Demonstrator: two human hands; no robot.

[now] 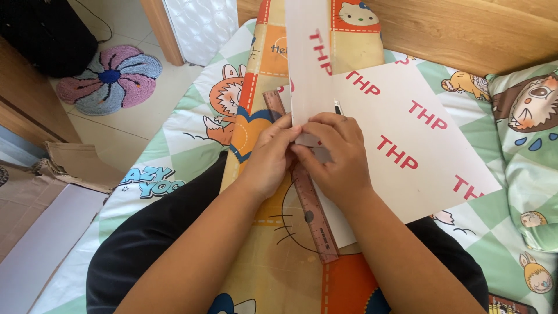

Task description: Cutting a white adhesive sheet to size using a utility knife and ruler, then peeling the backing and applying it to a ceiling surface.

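Note:
A large white sheet of paper (407, 145) with red printed letters lies over a colourful cartoon board (273, 256) on my lap. Part of the sheet (308, 64) is folded up and stands toward me. My left hand (268, 157) and my right hand (340, 160) meet at the fold's lower end, fingers pinching the paper's edge. A brown wooden ruler (311, 209) lies under my hands, running from upper left to lower right along the sheet's edge. A small dark pen tip (337, 107) pokes out just above my right hand.
I sit on a bed with a green and white cartoon sheet (186, 128) and a cartoon pillow (529, 104) at right. A wooden headboard (465, 29) is behind. On the floor at left lie a round flower rug (110, 78) and flattened cardboard (46, 221).

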